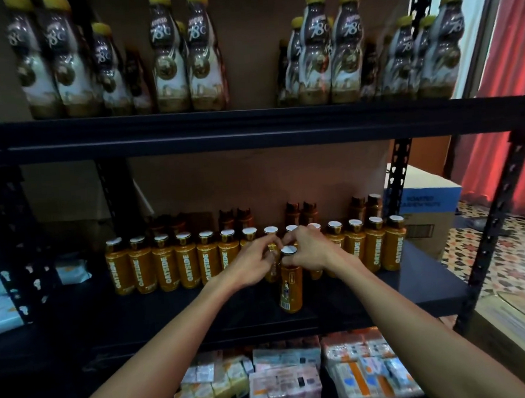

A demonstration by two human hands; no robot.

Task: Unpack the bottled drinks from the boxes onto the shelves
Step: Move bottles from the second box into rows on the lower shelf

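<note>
The row of bottles [186, 266] stood packed along the middle shelf [138, 313], from its left half almost to the right post. My worry was that a knock from either wrist would tip one and send its neighbours over in turn. The front bottle [290, 287] stood alone and upright ahead of that row, toward the shelf's front edge. If I let it go off balance or dragged it by the top, I judged it could topple forward off the shelf onto the cartons [283, 380] below.

My left hand [253, 261] was mostly closed, thumb and fingers pinching the neighbour bottle [272, 252] in the row just below its cap. My right hand [308, 251] was curled tight too, its fingers wrapped round the neck of the front bottle under the white cap. The two hands were nearly touching.
</note>
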